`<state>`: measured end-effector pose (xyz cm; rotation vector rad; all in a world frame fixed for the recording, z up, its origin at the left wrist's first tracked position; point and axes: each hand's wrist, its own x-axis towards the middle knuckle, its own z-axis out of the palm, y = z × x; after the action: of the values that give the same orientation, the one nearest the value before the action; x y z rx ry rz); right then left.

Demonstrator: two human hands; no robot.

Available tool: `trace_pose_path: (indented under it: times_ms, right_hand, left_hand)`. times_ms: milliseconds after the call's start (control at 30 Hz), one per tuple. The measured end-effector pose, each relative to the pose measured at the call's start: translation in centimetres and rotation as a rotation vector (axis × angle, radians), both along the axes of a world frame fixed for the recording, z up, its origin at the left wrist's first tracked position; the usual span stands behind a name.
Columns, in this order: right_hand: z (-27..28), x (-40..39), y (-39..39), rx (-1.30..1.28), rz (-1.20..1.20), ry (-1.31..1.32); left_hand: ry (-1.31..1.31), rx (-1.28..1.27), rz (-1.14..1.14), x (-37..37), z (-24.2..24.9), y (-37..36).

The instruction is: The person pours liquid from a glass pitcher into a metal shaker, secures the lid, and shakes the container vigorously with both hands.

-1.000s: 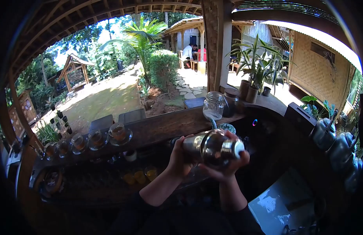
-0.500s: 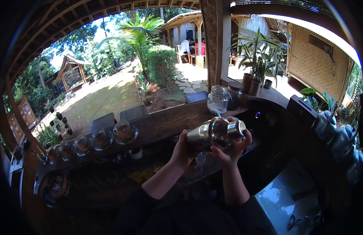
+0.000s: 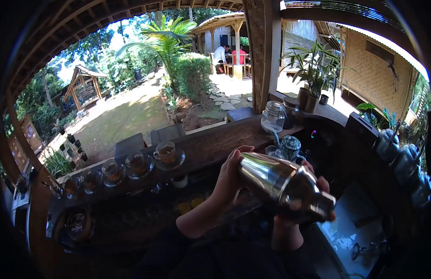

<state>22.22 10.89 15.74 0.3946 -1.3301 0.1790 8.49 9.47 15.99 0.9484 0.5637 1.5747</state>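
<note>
A shiny metal cocktail shaker lies tilted in both my hands, its capped end low and to the right. My left hand is closed round the wide base end. Round the cap end wraps my right hand, its fingers partly hidden behind the metal. Just beyond the shaker stand a green-patterned cup or jar and a glass jar with pale contents and a clamp lid.
Glass cups of brown drink, one a cup on a saucer, line the wooden counter at left. A metal sink is at lower right, near several kettles. Potted plants stand behind; two people sit far off.
The shaker has moved down and right, and its capped end has swung from slightly raised to pointing downward. Both hands moved with it, uncovering the green-patterned vessel behind.
</note>
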Motion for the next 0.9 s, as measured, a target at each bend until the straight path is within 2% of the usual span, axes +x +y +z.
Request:
trace_pose_path:
  times_ms: [33, 67, 100, 133, 167, 200, 233, 267, 300, 367, 400, 467, 500, 567, 600, 633, 667, 733, 767, 833, 900]
  right_hand:
    - [0.9, -0.3, -1.9, 0.081, 0.028, -0.030]
    - [1.8, -0.6, -3.9, 0.160, 0.058, -0.063]
    - [0.2, -0.5, -5.5, -0.012, 0.218, -0.044]
    - [-1.0, -0.6, -7.2, -0.183, 0.378, -0.023]
    - [-1.4, -0.9, -6.3, -0.171, 0.298, -0.026]
    - [0.3, -1.8, -3.5, -0.025, 0.065, -0.006]
    - [0.7, -1.8, -1.8, -0.031, -0.100, -0.001]
    - [0.4, -1.9, -0.6, -0.096, -0.180, 0.005]
    - [-0.5, -1.1, 0.6, -0.272, -0.357, -0.075]
    - [-0.2, -1.7, 0.4, -0.612, -0.159, 0.040]
    - [0.2, -2.1, -0.3, -0.610, -0.162, 0.042]
    - [1.6, -2.1, -3.7, -0.330, -0.301, 0.197]
    - [1.6, -0.8, -6.7, -0.463, -0.367, -0.081]
    - [-0.5, -1.5, -5.1, -0.134, -0.224, -0.049]
    - [-0.6, -1.6, -4.6, -0.119, -0.253, -0.045]
    - [-0.5, -1.7, -4.2, -0.106, -0.283, -0.042]
    - [-0.4, -1.8, -3.6, -0.092, -0.311, -0.039]
    - [-0.3, -2.0, -1.0, -0.270, -0.506, -0.047]
    - [-0.3, -2.2, 0.3, -0.357, -0.603, -0.062]
    - [0.1, -1.5, -0.2, -0.335, -0.546, -0.101]
    - [2.1, -1.8, -3.1, -0.066, -0.363, -0.111]
  left_hand:
    - [0.036, 0.114, 0.012, -0.1, 0.9, -1.1]
    - [0.039, 0.216, -0.079, -0.5, 1.0, -1.6]
    - [0.089, 0.379, -0.152, -0.7, 2.2, -2.4]
    - [0.073, 0.360, -0.155, -0.8, 2.1, -2.2]
    - [0.058, 0.340, -0.157, -0.9, 1.9, -1.9]
    - [0.002, 0.183, -0.155, -1.1, 1.3, -1.0]
    - [-0.055, 0.027, -0.150, -1.5, 0.3, 0.1]
    - [-0.068, -0.088, -0.152, -2.2, -1.2, 1.3]
    - [-0.048, -0.148, -0.205, -3.1, -2.8, 2.2]
    - [-0.004, -0.170, -0.157, -3.2, -1.6, 0.7]
    - [-0.003, -0.168, -0.161, -3.1, -0.5, -0.2]
    - [0.100, 0.000, -0.165, -2.8, 2.0, -2.6]
    - [0.097, -0.003, -0.166, -2.9, 2.7, -3.3]
    - [0.305, 0.355, -0.206, -3.4, 3.4, -4.2]
    - [0.243, 0.469, -0.201, -3.0, 3.5, -3.6]
    - [0.245, 0.462, -0.201, -3.1, 3.1, -2.7]
    - [0.147, 0.278, -0.241, -3.4, 2.2, -1.3]
    - [-0.044, -0.050, -0.263, -3.7, -0.5, 2.2]
    - [-0.043, -0.182, -0.271, -4.0, -1.2, 2.6]
    - [-0.116, -0.178, -0.285, -3.3, -2.2, 2.2]
    - [-0.104, 0.021, -0.163, -2.2, 0.5, -0.7]
